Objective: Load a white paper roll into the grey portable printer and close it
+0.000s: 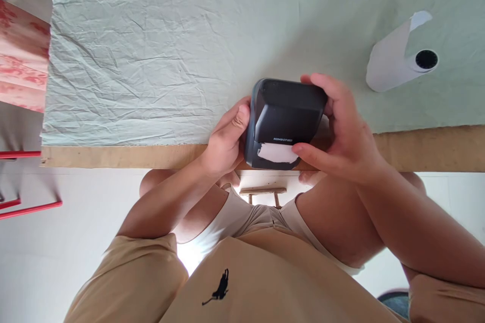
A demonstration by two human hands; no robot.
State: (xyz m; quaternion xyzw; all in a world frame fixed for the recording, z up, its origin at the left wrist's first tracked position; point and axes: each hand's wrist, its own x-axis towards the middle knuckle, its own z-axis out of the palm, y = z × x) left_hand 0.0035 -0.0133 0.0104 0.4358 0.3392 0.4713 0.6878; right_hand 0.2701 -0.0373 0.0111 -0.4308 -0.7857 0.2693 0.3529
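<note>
A black label printer (290, 111) marked NIIMBOT is held up at the near edge of the table. A strip of white paper (276, 153) with a torn edge sticks out of its front slot. My left hand (229, 133) is closed on the printer's left side, thumb along the edge, its other fingers partly hidden. My right hand (343, 131) spans the printer's right side, fingers at the far corner and thumb on the paper's right end. To the right, a roll of white paper (392, 58) with a dark core lies on the cloth, its loose end curling up.
A creased pale green cloth (151, 50) covers the table, whose bare wooden edge (125, 157) runs just in front of my body. Red metal bars (30, 209) and pink patterned fabric (22, 55) are at the left. A wooden stool part (263, 191) shows between my legs.
</note>
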